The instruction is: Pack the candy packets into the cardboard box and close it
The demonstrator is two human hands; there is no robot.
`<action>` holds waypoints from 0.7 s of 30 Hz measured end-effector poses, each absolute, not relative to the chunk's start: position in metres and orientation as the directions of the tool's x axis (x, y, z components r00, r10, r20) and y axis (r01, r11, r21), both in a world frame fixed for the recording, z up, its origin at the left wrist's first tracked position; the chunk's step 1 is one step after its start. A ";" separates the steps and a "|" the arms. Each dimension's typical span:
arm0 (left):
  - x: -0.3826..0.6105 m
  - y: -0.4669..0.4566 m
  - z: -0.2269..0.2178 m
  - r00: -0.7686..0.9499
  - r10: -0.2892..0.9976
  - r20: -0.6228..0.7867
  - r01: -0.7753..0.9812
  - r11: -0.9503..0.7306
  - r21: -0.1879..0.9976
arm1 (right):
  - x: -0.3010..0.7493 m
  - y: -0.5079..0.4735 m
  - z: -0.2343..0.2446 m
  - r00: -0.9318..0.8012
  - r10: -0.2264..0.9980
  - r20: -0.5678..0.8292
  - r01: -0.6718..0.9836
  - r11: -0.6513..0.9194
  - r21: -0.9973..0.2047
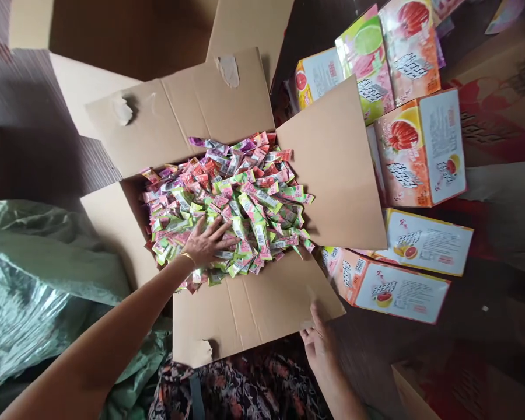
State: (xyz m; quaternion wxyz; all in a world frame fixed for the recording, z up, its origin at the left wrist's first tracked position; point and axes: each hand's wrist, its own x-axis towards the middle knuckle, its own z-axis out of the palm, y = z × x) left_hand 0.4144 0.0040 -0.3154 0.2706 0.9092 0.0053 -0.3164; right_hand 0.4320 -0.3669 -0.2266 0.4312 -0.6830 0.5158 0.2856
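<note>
Packets (234, 204) lie heaped — long axes pointing mixed ways — under left hand (207, 242).

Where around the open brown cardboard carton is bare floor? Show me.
Dark wood floor at left, between the green plastic sack and the rear brown cardboard box; more below the fruit-printed cardboard boxes. Crowded: the open carton, heaped with pink-green wrapped packets.

Crumpled green plastic sacking (48, 291) at left, open brown carton (126, 35) at top, fruit-printed boxes (402, 151) at right, lime-printed box (367, 46) among them, red-printed carton (459, 385) lower right, dark wood-grain floor (21, 105).
</note>
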 end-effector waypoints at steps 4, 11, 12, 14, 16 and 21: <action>0.397 0.003 -0.312 0.769 -0.012 -0.639 0.284 -0.890 0.358 | 0.445 -0.328 -0.189 0.317 -0.318 -0.894 -0.947 -0.152 -0.283; 0.389 -0.031 -0.263 0.855 -0.094 -0.509 0.221 -0.823 0.523 | 0.431 -0.300 -0.198 0.256 -0.258 -0.931 -0.966 -0.112 -0.235; 0.381 -0.029 -0.254 0.879 -0.056 -0.474 0.236 -0.812 0.533 | 0.428 -0.305 -0.199 0.261 -0.263 -0.929 -0.964 -0.129 -0.234; 0.359 -0.012 -0.243 0.882 0.197 -0.428 0.402 -0.790 0.464 | 0.422 -0.317 -0.198 0.254 -0.259 -0.932 -0.963 -0.152 -0.221; 0.333 0.016 -0.244 0.690 0.596 -0.411 0.720 -0.625 0.303 | 0.417 -0.323 -0.195 0.220 -0.244 -0.944 -0.972 -0.138 -0.191; 0.316 0.035 -0.286 0.283 0.725 -0.628 0.958 -0.243 0.152 | 0.391 -0.294 -0.180 0.147 -0.136 -0.980 -0.983 -0.132 -0.129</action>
